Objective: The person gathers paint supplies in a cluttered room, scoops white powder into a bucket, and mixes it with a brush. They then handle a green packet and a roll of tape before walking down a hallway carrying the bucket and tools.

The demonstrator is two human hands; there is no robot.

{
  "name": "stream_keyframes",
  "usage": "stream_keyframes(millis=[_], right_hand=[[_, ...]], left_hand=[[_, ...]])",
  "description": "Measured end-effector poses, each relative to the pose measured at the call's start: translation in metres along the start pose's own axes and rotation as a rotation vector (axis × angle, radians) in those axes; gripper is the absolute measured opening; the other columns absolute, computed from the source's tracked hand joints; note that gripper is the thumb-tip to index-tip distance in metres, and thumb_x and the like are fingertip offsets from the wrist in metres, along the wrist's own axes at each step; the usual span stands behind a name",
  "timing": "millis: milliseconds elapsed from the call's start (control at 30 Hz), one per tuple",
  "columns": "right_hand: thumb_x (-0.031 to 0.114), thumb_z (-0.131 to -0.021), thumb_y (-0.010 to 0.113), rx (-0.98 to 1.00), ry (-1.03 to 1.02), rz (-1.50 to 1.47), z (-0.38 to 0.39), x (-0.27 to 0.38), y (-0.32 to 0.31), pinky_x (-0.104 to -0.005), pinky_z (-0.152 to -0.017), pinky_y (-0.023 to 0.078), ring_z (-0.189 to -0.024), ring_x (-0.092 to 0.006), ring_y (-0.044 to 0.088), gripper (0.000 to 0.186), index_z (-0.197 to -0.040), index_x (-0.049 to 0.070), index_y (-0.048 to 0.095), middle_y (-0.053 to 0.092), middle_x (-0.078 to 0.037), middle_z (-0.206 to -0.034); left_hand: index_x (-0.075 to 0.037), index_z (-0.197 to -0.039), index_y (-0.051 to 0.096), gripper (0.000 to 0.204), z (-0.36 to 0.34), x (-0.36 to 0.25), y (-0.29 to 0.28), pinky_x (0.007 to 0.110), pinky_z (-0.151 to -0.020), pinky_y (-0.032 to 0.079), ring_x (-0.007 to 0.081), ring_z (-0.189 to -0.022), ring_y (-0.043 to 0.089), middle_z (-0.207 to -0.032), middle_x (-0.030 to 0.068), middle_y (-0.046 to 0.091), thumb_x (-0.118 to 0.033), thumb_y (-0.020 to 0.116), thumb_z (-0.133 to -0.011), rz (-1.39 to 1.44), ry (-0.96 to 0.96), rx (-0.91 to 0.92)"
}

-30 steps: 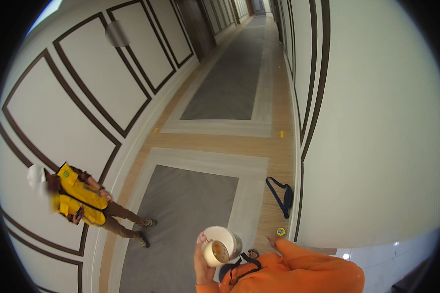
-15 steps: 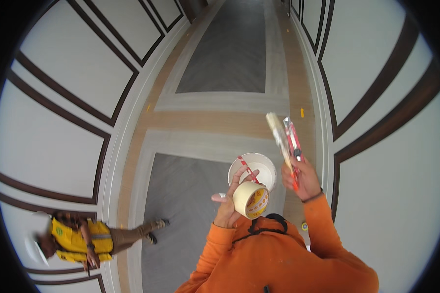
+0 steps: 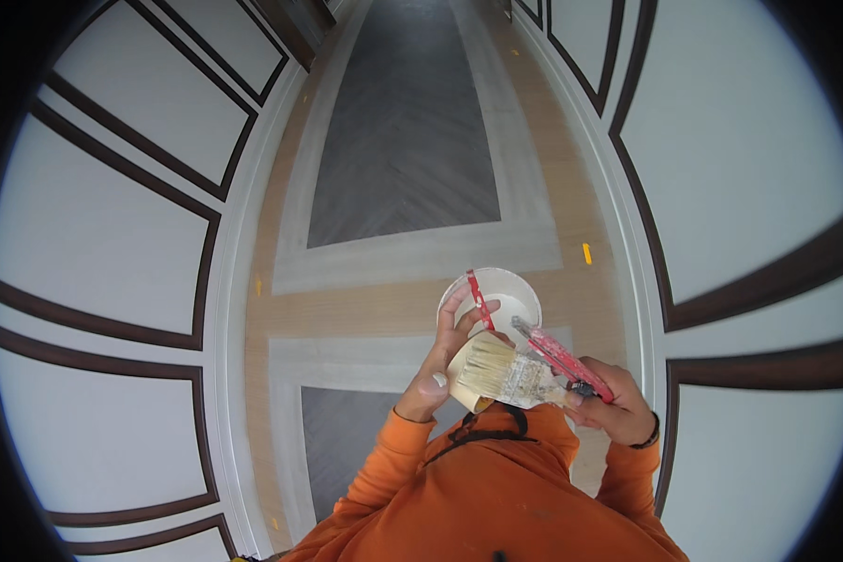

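Observation:
My left hand (image 3: 433, 379) is closed round a cream roll of masking tape (image 3: 462, 393). A red strip (image 3: 479, 295) with white paint specks, perhaps the bucket's handle, runs along its fingers. Just beyond hangs or stands a white bucket (image 3: 525, 292), pale inside; its support is hidden. My right hand (image 3: 618, 407) grips a flat paintbrush (image 3: 515, 377) and a red, paint-flecked utility knife (image 3: 564, 358) together. The brush's pale bristles lie across the front of the tape roll and hide part of it; whether they touch cannot be made out. The knife's tip points at the bucket.
I am in a long corridor. Its floor has dark grey panels (image 3: 407, 140) bordered by pale and wood-coloured strips. White walls with dark brown mouldings (image 3: 759, 375) run along both sides. A small yellow strip (image 3: 587, 254) lies on the floor to the right.
My right hand has come down and inward, bringing the brush across the tape roll. The floor has shifted as I move along the corridor. The person in the yellow vest has left view.

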State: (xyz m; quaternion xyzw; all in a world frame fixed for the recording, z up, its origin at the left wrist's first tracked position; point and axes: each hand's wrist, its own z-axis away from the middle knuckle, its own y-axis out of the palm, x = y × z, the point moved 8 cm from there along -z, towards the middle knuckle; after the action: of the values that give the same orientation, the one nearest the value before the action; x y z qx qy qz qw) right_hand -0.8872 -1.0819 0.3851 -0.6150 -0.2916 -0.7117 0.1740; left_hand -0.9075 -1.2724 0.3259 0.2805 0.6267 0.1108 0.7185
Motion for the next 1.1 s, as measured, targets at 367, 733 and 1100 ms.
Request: stream_keyframes(millis=[367, 733, 1100], right_hand=[[0.003, -0.093, 0.057, 0.203, -0.026, 0.383, -0.389, 0.070, -0.113, -0.0282, -0.057, 0.044, -0.057, -0.0125, 0.054, 0.029, -0.121, -0.005, 0.059, 0.058, -0.006, -0.068], [0.011, -0.098, 0.052, -0.268, -0.016, -0.332, -0.774, 0.065, -0.166, -0.0250, -0.046, 0.038, -0.047, -0.0113, 0.045, 0.014, -0.106, -0.001, 0.055, 0.055, -0.009, -0.065], [0.013, -0.097, 0.050, -0.618, -0.080, -0.497, -1.115, 0.011, -0.223, -0.0299, -0.050, 0.047, -0.043, -0.0146, 0.046, 0.017, -0.102, -0.002, 0.056, 0.056, -0.009, -0.065]], left_hand=[[-0.016, -0.158, 0.001, 0.163, -0.264, -0.128, -0.182, 0.050, -0.118, 0.030, 0.0401, -0.145, 0.031, -0.154, 0.0251, 0.028, -0.100, 0.061, -0.032, -0.052, 0.067, -0.171], [-0.021, -0.159, 0.001, 0.135, -0.519, -0.280, -0.391, 0.050, -0.112, 0.041, 0.0375, -0.136, 0.044, -0.154, 0.0202, 0.030, -0.091, 0.058, -0.059, 0.099, 0.073, -0.193], [-0.010, -0.159, 0.017, 0.095, -0.768, -0.453, -0.667, 0.052, -0.117, 0.031, 0.0356, -0.143, 0.035, -0.155, 0.0193, 0.034, -0.078, 0.023, -0.092, 0.046, 0.195, -0.279]])
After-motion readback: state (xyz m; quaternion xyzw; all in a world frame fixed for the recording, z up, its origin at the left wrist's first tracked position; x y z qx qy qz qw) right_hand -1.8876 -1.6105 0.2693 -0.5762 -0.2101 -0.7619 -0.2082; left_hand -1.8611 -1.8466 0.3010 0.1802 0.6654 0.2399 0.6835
